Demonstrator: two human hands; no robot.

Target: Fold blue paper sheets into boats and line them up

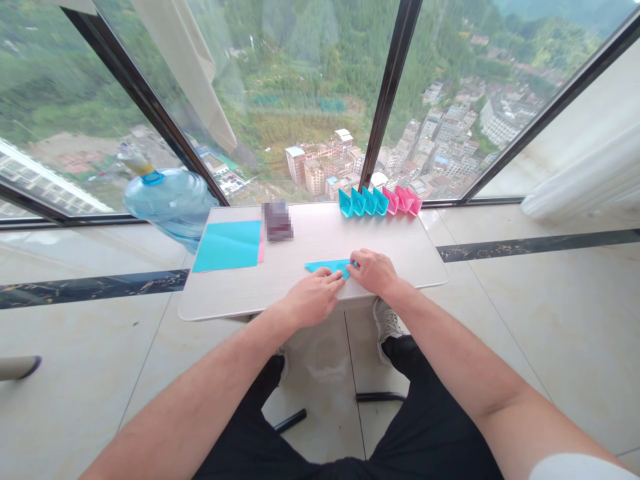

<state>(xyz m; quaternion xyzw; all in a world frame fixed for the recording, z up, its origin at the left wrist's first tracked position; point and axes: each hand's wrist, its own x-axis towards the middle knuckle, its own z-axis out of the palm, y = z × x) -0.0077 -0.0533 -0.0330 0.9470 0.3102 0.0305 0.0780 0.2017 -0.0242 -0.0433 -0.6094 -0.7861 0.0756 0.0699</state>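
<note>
A folded piece of blue paper (pixel 324 265), long and narrow with a pointed left end, lies near the front edge of the small white table (pixel 300 303). My left hand (pixel 315 295) rests over its lower edge, fingers stretched out and pressing on the paper. At the paper's right end, my right hand (pixel 374 272) has its fingers closed on the corner. Both hands partly cover the paper, so its full shape is hidden. Behind them stands a row of folded paper pieces, several blue (pixel 364 203) and several pink (pixel 403 201).
Flat blue sheets (pixel 227 245) lie on the table's left side, with pink paper (pixel 261 250) showing beneath. A blurred dark object (pixel 278 221) sits beside them. Left of the table is a large water bottle (pixel 170 200). Tall windows rise behind the table.
</note>
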